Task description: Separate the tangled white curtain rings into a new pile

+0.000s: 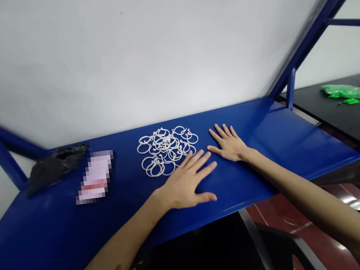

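White curtain rings (164, 145), each a hoop with a small eyelet or clip, lie in a loose pile on the blue metal shelf (258, 177). At the pile's near right edge is my left hand (189, 180), palm down with fingers spread. Its fingertips overlap the nearest rings in the view; whether they touch them, I cannot tell. My right hand (229, 143) rests flat on the shelf to the right of the pile, fingers apart, with nothing in it.
On the left of the shelf lie a black plastic bag (54, 167) and a blurred-out pink and white flat item (96, 177). Blue posts (290, 89) flank the shelf. A bag of green pieces (343, 91) sits on a black surface at right. Below stands a dark chair (209, 255).
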The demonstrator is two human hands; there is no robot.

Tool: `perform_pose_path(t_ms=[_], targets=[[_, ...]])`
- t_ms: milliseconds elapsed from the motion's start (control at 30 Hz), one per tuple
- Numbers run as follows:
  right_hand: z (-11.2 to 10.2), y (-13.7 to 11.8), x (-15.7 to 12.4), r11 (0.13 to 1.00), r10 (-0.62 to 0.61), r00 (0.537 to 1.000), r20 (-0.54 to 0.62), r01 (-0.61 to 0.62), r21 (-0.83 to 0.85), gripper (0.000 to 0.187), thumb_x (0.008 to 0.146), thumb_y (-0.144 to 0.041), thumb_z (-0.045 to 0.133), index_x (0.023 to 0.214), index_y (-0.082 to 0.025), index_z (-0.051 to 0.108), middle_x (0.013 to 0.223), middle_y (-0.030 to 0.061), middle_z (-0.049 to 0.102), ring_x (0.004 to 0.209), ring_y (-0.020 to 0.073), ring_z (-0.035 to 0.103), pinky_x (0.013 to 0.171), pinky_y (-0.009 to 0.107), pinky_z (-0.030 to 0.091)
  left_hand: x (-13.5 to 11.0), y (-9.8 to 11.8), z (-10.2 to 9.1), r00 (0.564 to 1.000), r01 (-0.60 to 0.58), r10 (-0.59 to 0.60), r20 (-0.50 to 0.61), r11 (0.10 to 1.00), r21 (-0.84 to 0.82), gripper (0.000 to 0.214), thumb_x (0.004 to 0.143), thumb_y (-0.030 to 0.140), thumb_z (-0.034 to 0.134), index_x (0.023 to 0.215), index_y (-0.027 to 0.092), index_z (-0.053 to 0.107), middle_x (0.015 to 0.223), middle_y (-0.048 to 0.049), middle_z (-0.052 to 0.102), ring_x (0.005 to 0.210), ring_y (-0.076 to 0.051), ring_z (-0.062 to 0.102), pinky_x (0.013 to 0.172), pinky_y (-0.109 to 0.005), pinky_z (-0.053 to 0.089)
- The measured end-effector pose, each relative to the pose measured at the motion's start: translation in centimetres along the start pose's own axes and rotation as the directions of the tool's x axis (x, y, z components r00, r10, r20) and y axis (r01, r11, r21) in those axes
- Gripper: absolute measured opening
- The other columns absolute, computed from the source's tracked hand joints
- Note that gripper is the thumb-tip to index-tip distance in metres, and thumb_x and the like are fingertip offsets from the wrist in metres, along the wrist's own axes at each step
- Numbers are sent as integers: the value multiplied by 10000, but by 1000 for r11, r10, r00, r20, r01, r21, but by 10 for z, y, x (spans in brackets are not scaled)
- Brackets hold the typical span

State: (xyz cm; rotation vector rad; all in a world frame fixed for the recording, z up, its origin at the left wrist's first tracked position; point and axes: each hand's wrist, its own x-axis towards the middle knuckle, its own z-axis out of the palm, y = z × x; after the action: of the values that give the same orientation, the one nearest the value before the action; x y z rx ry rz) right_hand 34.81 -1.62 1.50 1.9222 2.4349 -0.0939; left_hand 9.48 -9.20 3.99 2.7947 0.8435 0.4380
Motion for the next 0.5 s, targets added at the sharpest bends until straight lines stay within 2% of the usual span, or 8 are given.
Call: perform_pose_path(t_ms=[100, 167, 300, 500], targets=[[1, 2, -4, 1000, -22, 1000, -9, 22, 4, 896, 933, -780, 201, 1621, -205, 177, 1690, 97, 80, 1546, 380, 48, 1250, 555, 67, -1, 8, 16, 986, -65, 72, 153, 997, -46, 905, 860, 828, 368, 1571, 272, 301, 1673, -84, 206, 1560, -303, 105, 1264, -527, 101], [2, 4, -4, 999, -31, 999, -25, 31, 10, 897, 933, -779, 211, 1620, -202, 184, 1689, 97, 82, 1544, 385, 52, 1250, 562, 66, -3, 6, 24, 978, -72, 81, 193, 996, -53, 899, 879, 809, 363, 1591, 275, 236, 1686, -86, 136, 1563, -310, 55, 1259, -551, 71], [5, 9, -7, 998, -56, 997, -49, 57, 20, 896, 930, -782, 215, 1618, -208, 195, 1687, 87, 88, 1544, 385, 56, 1247, 579, 71, -5, 2, 31, 981, -83, 90, 170, 995, -47, 893, 887, 788, 395, 1601, 291, 196, 1691, -65, 96, 1562, -320, 45, 1256, -562, 73], [6, 24, -21, 988, -147, 988, -57, 149, 40, 831, 953, -749, 261, 1617, -255, 188, 1688, 45, 104, 1552, 333, 70, 1262, 536, 98, -6, 1, 28, 976, -96, 104, 191, 994, -51, 871, 903, 775, 372, 1600, 282, 204, 1691, -73, 88, 1562, -319, 53, 1259, -539, 64]])
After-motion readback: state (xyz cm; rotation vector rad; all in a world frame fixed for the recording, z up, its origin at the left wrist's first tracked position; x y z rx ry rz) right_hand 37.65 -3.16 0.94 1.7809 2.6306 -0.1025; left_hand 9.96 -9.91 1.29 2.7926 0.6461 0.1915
